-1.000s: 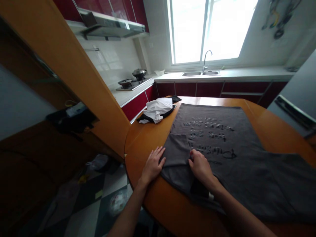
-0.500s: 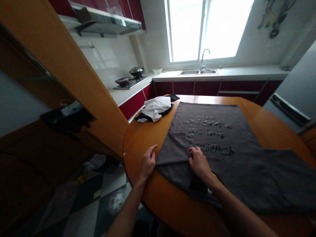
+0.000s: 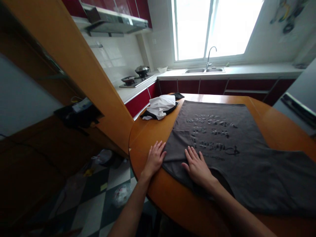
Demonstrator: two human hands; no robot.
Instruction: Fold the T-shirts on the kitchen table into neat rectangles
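A dark grey T-shirt (image 3: pixel 242 177) with raised dark lettering lies spread on the wooden table, its neckline toward me. On the left its sleeve is folded inward over the body; the right sleeve stretches out flat. My left hand (image 3: pixel 155 158) rests with fingers spread at the folded left edge, partly on the tabletop. My right hand (image 3: pixel 197 166) lies flat on the shirt just left of the neckline, fingers extended, pressing on the cloth. Neither hand grips anything.
The round-ended wooden table (image 3: pixel 148 138) holds a white and black clothing pile (image 3: pixel 161 106) at its far left. Beyond stand a counter with a sink (image 3: pixel 204 70) and a stove with pans (image 3: pixel 142 69). A fridge (image 3: pixel 296 98) is at right; a plastic bag (image 3: pixel 122 195) lies on the floor.
My curled right hand has opened and come down flat on the shirt. My left hand has flattened, fingers now spread at the folded edge. The view has turned slightly left.
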